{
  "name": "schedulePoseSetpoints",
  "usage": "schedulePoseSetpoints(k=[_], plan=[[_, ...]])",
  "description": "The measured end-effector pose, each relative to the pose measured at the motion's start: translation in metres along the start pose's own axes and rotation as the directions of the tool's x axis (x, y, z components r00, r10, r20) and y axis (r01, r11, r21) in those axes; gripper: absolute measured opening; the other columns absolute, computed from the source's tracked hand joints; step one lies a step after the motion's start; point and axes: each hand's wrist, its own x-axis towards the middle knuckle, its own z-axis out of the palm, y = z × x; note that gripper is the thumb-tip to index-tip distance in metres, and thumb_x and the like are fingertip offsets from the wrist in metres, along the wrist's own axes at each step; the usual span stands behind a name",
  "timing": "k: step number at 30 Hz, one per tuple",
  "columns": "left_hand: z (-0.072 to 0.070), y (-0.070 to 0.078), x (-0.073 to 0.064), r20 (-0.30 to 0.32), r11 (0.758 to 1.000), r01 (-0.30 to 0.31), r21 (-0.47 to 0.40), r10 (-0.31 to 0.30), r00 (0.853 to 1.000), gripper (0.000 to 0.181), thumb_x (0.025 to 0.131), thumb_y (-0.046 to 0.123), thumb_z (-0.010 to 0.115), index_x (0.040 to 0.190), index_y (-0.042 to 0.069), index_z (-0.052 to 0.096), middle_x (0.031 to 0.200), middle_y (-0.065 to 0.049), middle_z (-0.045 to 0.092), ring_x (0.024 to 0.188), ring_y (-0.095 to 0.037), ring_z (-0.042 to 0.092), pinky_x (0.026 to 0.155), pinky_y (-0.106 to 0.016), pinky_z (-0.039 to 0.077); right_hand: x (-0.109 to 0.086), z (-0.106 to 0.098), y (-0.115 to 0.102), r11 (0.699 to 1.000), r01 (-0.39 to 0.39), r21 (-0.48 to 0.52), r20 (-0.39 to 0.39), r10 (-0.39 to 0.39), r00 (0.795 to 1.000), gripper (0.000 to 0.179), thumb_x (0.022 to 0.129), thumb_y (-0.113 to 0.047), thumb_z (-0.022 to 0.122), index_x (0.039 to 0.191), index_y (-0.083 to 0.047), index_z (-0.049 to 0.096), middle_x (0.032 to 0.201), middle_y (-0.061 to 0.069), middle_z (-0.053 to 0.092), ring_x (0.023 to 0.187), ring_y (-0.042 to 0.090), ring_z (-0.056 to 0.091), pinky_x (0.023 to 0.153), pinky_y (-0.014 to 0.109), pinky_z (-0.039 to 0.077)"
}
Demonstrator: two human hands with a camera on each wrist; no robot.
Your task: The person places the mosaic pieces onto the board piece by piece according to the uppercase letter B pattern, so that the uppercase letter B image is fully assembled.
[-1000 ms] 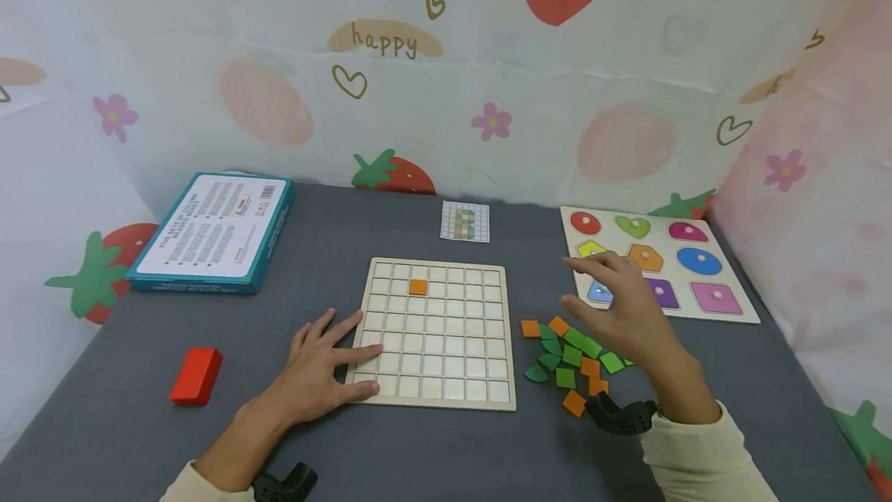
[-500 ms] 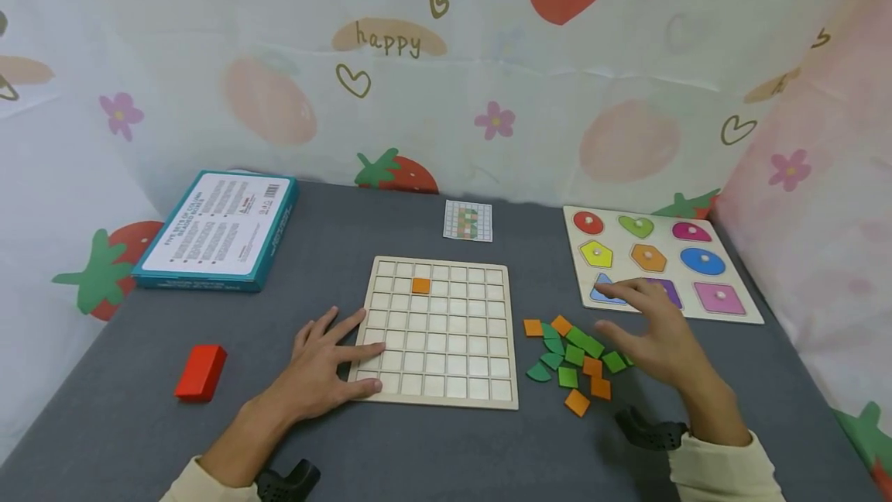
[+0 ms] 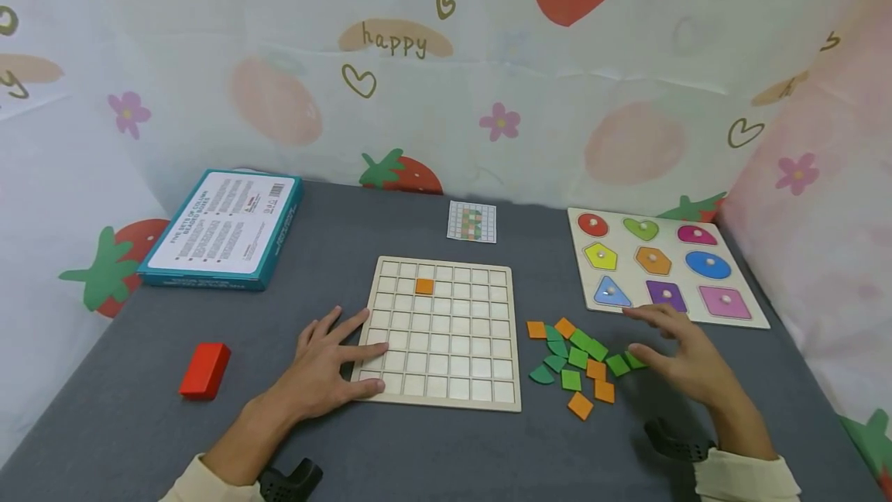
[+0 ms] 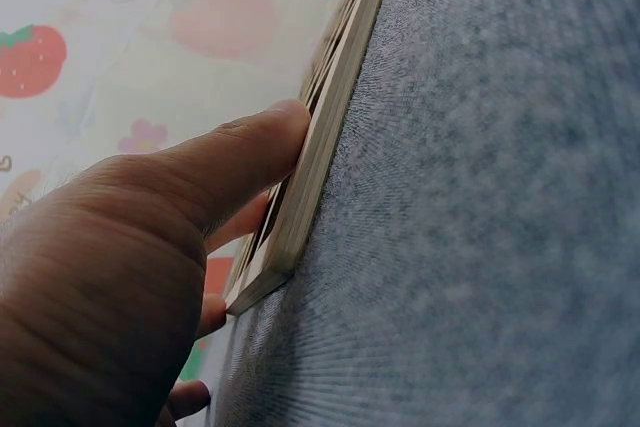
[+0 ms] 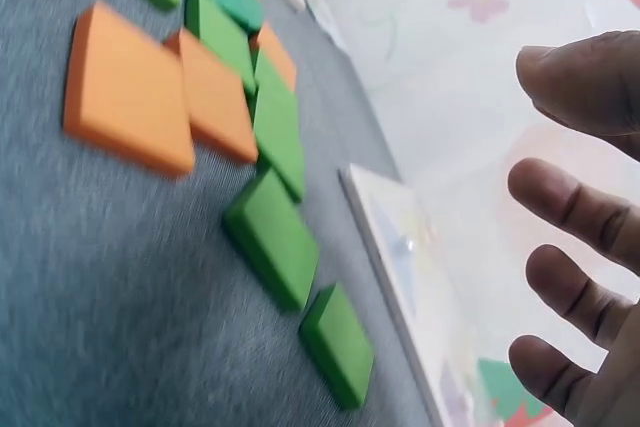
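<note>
My left hand (image 3: 324, 370) rests on the left edge of a wooden grid board (image 3: 446, 331), fingers spread, with thumb and index finger on its rim. The left wrist view shows the thumb (image 4: 250, 152) against the board's side (image 4: 300, 197). One orange square tile (image 3: 424, 287) sits in an upper cell of the board. To its right lies a loose cluster of orange squares (image 3: 581, 406), light green squares (image 3: 571, 380) and dark green quarter-round tiles (image 3: 541, 374). My right hand (image 3: 697, 359) hovers above the cluster's right end, holding nothing, its fingers apart from the green tiles (image 5: 272, 239).
A small pattern card (image 3: 471, 221) lies behind the board. At the back right is a knobbed shape puzzle (image 3: 653, 260). A teal-edged box (image 3: 221, 227) lies back left, and a red block (image 3: 205, 371) is left of my left hand.
My right hand has moved right and toward me, from in front of the shape puzzle to the right end of the tiles. The left hand stays on the board; the view shifts slightly.
</note>
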Motion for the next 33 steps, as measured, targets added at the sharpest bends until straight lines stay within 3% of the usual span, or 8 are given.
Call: schedulePoseSetpoints(k=[7, 15, 23, 29, 33], plan=[[0.001, 0.001, 0.001, -0.007, 1.0, -0.014, 0.009, 0.014, 1.0, 0.055, 0.08, 0.053, 0.073, 0.126, 0.024, 0.068, 0.151, -0.014, 0.036, 0.137, -0.049, 0.017, 0.1, -0.069, 0.01, -0.008, -0.001, 0.012, 0.997, -0.076, 0.016, 0.05, 0.075, 0.996, 0.046, 0.087, -0.01, 0.073, 0.129, 0.0, 0.059, 0.125, 0.017, 0.053, 0.111, 0.037, 0.047, 0.084, 0.067, 0.038], [0.0, 0.002, 0.001, -0.006, 1.0, -0.013, 0.012, 0.014, 1.0, 0.055, 0.081, 0.054, 0.071, 0.126, 0.023, 0.068, 0.15, -0.014, 0.037, 0.137, -0.049, 0.018, 0.1, -0.069, 0.01, -0.014, 0.0, 0.03, 0.985, -0.17, 0.031, 0.164, 0.163, 0.973, 0.053, 0.083, -0.002, 0.072, 0.133, -0.001, 0.056, 0.13, 0.022, 0.05, 0.119, 0.044, 0.042, 0.092, 0.071, 0.031], [-0.001, 0.002, 0.0, 0.002, 1.0, 0.005, 0.01, -0.005, 1.0, 0.056, 0.079, 0.053, 0.074, 0.126, 0.024, 0.068, 0.152, -0.013, 0.034, 0.138, -0.048, 0.015, 0.101, -0.068, 0.008, -0.013, 0.003, 0.037, 0.988, -0.151, -0.011, 0.211, 0.15, 0.966, 0.05, 0.08, 0.003, 0.072, 0.128, -0.002, 0.06, 0.125, 0.02, 0.047, 0.114, 0.042, 0.036, 0.09, 0.069, 0.029], [0.0, 0.001, 0.0, 0.002, 1.0, 0.004, 0.008, -0.004, 1.0, 0.056, 0.08, 0.053, 0.073, 0.127, 0.024, 0.068, 0.151, -0.013, 0.035, 0.138, -0.049, 0.015, 0.101, -0.069, 0.009, -0.013, 0.009, 0.036, 0.994, -0.104, -0.042, 0.176, 0.109, 0.978, 0.038, 0.078, 0.008, 0.073, 0.115, -0.001, 0.067, 0.119, 0.018, 0.047, 0.108, 0.042, 0.034, 0.085, 0.066, 0.029], [0.001, 0.001, 0.0, -0.005, 1.0, -0.003, 0.003, 0.003, 1.0, 0.055, 0.081, 0.053, 0.072, 0.127, 0.023, 0.068, 0.151, -0.014, 0.036, 0.137, -0.049, 0.017, 0.1, -0.07, 0.01, -0.013, 0.011, 0.035, 0.99, -0.11, -0.088, 0.154, 0.123, 0.98, 0.031, 0.079, 0.007, 0.073, 0.108, -0.003, 0.07, 0.117, 0.019, 0.048, 0.107, 0.043, 0.037, 0.086, 0.066, 0.03]])
